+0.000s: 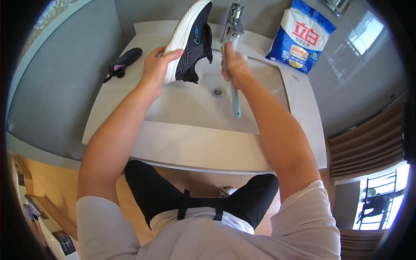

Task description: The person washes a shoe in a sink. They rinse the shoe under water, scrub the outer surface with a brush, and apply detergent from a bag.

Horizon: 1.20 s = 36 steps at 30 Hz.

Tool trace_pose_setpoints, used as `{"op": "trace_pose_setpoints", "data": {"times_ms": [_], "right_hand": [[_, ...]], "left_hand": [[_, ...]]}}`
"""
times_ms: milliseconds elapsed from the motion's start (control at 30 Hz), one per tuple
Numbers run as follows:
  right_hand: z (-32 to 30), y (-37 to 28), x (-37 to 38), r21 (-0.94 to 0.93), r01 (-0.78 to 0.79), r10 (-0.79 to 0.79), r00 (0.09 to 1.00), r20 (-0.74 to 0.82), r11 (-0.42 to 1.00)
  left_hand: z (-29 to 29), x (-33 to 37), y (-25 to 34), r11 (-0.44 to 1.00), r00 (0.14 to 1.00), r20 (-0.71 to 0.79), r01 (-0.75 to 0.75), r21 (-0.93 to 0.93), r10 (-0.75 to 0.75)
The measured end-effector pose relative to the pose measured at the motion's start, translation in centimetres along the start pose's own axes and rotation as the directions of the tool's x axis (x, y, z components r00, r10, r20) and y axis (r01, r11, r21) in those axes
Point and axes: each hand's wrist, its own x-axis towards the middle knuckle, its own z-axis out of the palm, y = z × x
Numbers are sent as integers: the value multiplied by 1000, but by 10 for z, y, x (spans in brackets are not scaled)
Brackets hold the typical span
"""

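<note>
On the left of the smooth white table [106,108] I see a small, rounded, elongated black object [125,60] with a pinkish-purple patch; I can't tell what it is. Next comes the left hand [155,68], its arm reaching forward and its wrist raised above the table. It grips a black fabric shoe with a ridged white sole [184,47], the thumb laid across the sole's edge and the other fingers mostly hidden behind. I have the shoe tilted on its side over the left part of the sink, its sole facing left and its upper, with thin grey lines, turned right. Its long axis runs steeply from lower left to upper right, the toe end away from me and the opening toward the lower right.

Below spreads the shallow, glossy white sink [173,106] with a round metal drain [219,92]. At its back stands a shiny chrome faucet [234,28]. Just under the spout, the right hand [237,65], wet-looking, is closed around a slim pale blue-green plastic brush [236,104], whose handle end points toward me. Further right, a crinkled blue-and-white plastic bag [301,37] stands on the table, leaning back.
</note>
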Motion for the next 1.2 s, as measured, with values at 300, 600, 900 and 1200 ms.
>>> {"op": "trace_pose_setpoints", "data": {"times_ms": [300,600,900,1200], "right_hand": [[10,30,14,128,257,-254,966,-39,958],[-1,11,4,3,145,-145,988,46,989],[-5,30,14,-6,270,-269,960,71,963],[-2,-1,-4,-166,82,-86,996,-20,983]], "left_hand": [[0,2,0,1000,1000,-5,-3,25,3],[-5,4,-2,1000,1000,-19,-1,-1,1],[-1,1,0,1000,1000,-11,-9,13,10],[-4,1,0,1000,1000,-16,2,9,-2]]}}
